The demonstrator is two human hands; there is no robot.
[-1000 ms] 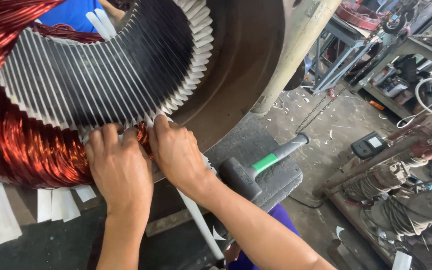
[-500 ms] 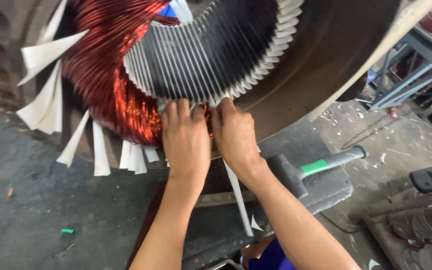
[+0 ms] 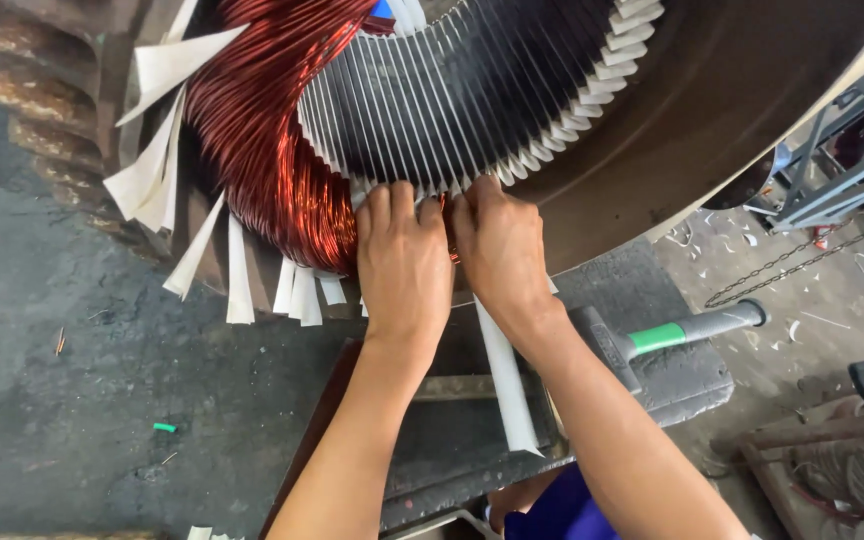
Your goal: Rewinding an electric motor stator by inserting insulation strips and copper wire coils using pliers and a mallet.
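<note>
Stator core (image 3: 472, 90): a large slotted iron ring fills the far half of the view, its pale slot teeth running along the near edge.
Copper winding (image 3: 262, 150): a thick reddish coil bundle bulges out at the left of the core, reaching down to where the hands press.
Insulation paper strips (image 3: 167, 160): white slips stick out around the coil on the left and near side.
Left hand (image 3: 404, 262): laid flat, fingers close together, fingertips pushing on the copper winding at the slot edge.
Right hand (image 3: 500, 245): just beside the left, touching it, fingers bent narrow onto the same slots.
Long paper strip (image 3: 505, 375): hangs nearer, under the right wrist.
Hammer (image 3: 687, 330): green-banded handle, lying on a grey slab at the right.
</note>
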